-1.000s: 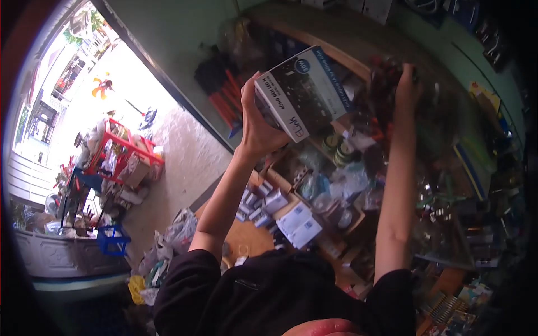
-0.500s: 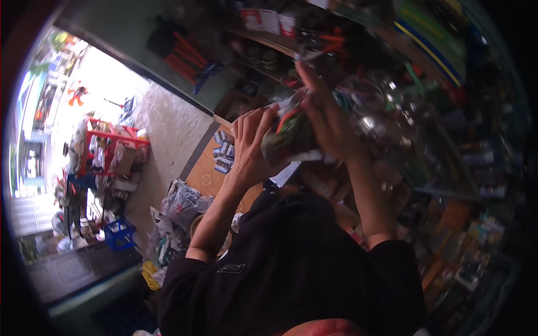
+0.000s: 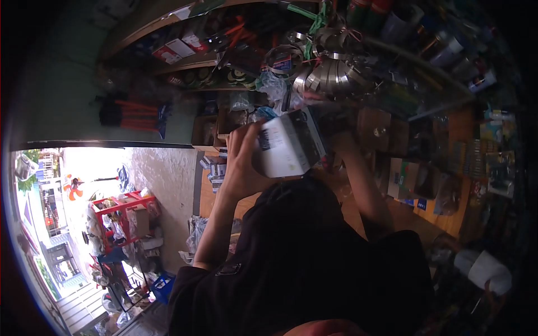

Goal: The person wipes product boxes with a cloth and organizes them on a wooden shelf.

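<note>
A white and dark printed box [image 3: 283, 148] is held up in front of my chest, tilted. My left hand [image 3: 241, 162] is closed on its left side, fingers over the upper edge and the thumb side lower down. My right hand [image 3: 343, 143] is at the box's right side, in shadow and smeared by motion, so its fingers do not show clearly. Beyond the box, shiny metal bands [image 3: 330, 75] hang in a bunch from the shelving. Several small boxes [image 3: 217, 175] lie on the wooden counter just left of my left hand.
Crowded shelves [image 3: 162, 70] run along the far side. Orange-handled tools [image 3: 134, 115] hang on the wall at left. A red rack [image 3: 126, 204] stands in the bright doorway, with a blue basket [image 3: 162, 287] near it. A cardboard box [image 3: 403, 176] sits at right.
The view has swung to the right. The box has turned from a green and orange face to a white and dark one, and my right hand has dropped lower along its right side.
</note>
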A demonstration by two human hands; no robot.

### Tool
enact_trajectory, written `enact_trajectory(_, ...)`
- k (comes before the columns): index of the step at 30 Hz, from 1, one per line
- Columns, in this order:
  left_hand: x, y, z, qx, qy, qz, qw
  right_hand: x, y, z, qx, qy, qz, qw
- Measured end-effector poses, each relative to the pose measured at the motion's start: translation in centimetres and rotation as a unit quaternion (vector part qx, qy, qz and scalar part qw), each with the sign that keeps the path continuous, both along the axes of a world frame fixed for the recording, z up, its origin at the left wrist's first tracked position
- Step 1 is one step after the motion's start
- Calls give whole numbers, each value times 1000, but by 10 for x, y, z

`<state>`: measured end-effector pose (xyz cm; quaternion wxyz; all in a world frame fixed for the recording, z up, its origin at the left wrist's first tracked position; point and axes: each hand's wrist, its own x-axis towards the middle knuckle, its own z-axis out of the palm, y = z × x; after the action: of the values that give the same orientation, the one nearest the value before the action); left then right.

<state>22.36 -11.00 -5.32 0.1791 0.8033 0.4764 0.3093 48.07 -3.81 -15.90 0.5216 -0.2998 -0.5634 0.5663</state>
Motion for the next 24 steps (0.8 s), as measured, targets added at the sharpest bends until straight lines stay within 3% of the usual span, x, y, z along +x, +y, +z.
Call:
enact_trajectory(1,-7,2,-9,10,-75,-33,997,6,-17,15,8,-37,-32,999)
enact_trajectory(2,-14,5,-29,-53,-190,-71,978,7,-25,12,6,-33,-34,999)
enact_trajectory(4,-8,7,-26,-119,-288,-112,944,5,-34,3,27,-62,-88,994)
enact_trajectory(6,-1,10,-20,-129,-281,-111,945,-1,-46,-9,-3,7,-74,997)
enact_trajectory(8,2,11,-20,-134,-275,-107,946,3,-66,-3,-30,147,46,988)
enact_trajectory(9,2,11,-21,-184,-325,-120,920,23,-70,4,-11,111,120,987)
enact_trajectory(10,0,12,-23,-232,-373,-132,888,24,-71,22,-9,111,126,986)
enact_trajectory(12,-12,18,-28,-283,-358,-135,880,26,-74,59,-130,59,147,979)
enact_trajectory(14,-12,19,-34,-322,-365,-112,866,27,-74,80,-79,16,147,986)
enact_trajectory(16,-5,18,-28,-312,-364,-110,871,22,-73,85,-29,-26,143,989)
enact_trajectory(18,4,19,-20,-239,-341,-147,897,13,-73,82,-156,14,108,982)
enact_trajectory(19,3,22,-29,-236,-320,-147,905,7,-69,72,-155,11,110,982)
enact_trajectory(21,-2,29,-36,-193,-310,-130,922,-8,-62,55,-50,7,12,999)
enact_trajectory(24,1,26,-56,-125,-323,-61,936,-22,-61,68,-28,17,-66,997)
